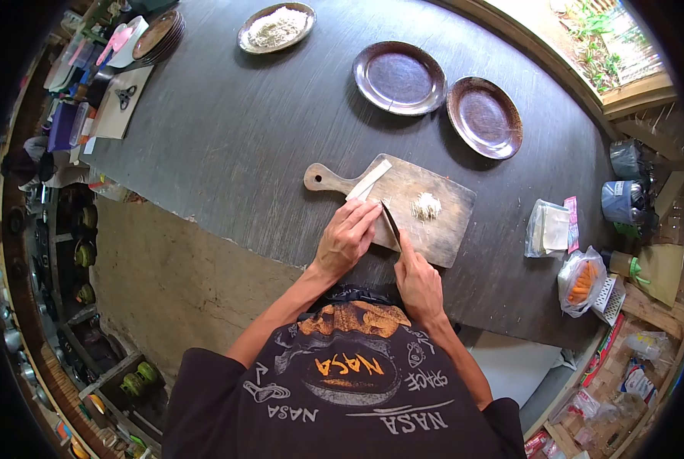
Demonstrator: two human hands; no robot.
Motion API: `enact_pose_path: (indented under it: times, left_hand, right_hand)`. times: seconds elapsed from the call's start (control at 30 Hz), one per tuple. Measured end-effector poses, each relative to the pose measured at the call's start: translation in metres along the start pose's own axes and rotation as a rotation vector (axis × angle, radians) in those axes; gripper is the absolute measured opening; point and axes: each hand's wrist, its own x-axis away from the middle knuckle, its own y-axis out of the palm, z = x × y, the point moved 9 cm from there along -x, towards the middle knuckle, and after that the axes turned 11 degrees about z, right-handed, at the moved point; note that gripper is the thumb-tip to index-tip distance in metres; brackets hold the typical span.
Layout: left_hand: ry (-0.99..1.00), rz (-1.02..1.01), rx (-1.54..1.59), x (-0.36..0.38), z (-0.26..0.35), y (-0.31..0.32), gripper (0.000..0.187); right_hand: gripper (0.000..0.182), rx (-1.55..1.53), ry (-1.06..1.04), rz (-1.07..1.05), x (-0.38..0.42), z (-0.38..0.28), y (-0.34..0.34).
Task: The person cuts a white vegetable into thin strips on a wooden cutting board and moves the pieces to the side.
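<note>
A wooden cutting board (450, 200) with a handle lies on the dark table in front of me. Flat white strips (370, 180) rest slantwise across its left part, and my left hand (347, 236) presses their near end down with bent fingers. In my right hand (418, 281) is a dark-bladed knife (390, 222), its blade close beside the left fingertips. Right of the blade sits a small heap of thin white shreds (427, 206) on the board. The knife's handle is mostly hidden by the right hand.
Two brown oval plates (400, 78) (485, 118) stand beyond the board, with a plate of white shreds (277, 28) farther left. On the right are a clear packet (548, 229), a bag of carrots (582, 284) and a grater (608, 299). Scissors (126, 96) lie far left.
</note>
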Motion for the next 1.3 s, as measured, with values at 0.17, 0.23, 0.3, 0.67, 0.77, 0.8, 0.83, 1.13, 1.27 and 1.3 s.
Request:
enact_pose_path:
  times: [0.17,0.23,0.3,0.67,0.77,0.8,0.83,1.13,1.27,1.3]
  left_hand:
    - [-0.013,0.004,-0.006,0.000,0.001,-0.001,0.034]
    - [-0.019,0.003,-0.008,0.002,0.001,-0.001,0.033]
    - [-0.020,0.008,-0.011,0.000,-0.001,-0.001,0.033]
    - [-0.017,0.022,-0.013,-0.001,0.001,-0.002,0.033]
    - [-0.020,0.008,-0.025,-0.001,0.001,-0.002,0.033]
    - [-0.019,0.009,-0.027,-0.002,0.000,-0.003,0.033]
    - [-0.019,0.003,-0.026,-0.001,0.001,-0.003,0.033]
    - [-0.003,0.005,0.011,0.001,0.001,-0.002,0.034]
    - [-0.009,0.001,-0.004,0.001,0.000,-0.001,0.034]
    - [-0.012,0.001,-0.003,0.001,0.000,-0.001,0.034]
  right_hand:
    - [0.066,-0.021,-0.020,-0.001,-0.003,-0.003,0.000]
    - [0.066,-0.044,-0.015,0.009,-0.001,-0.004,-0.003]
    - [0.066,-0.067,-0.014,0.025,-0.004,-0.007,-0.007]
    - [0.066,0.025,0.030,-0.004,-0.006,-0.007,-0.001]
    - [0.066,0.097,0.029,-0.048,0.001,-0.006,-0.004]
    - [0.066,0.095,0.026,-0.048,0.002,-0.005,-0.004]
    - [0.066,0.075,0.025,-0.050,0.006,-0.002,-0.005]
    - [0.066,-0.015,-0.012,0.009,0.000,-0.002,0.000]
    - [0.065,0.021,-0.003,-0.001,-0.003,-0.003,0.003]
    - [0.065,0.023,-0.002,-0.004,-0.003,-0.007,0.000]
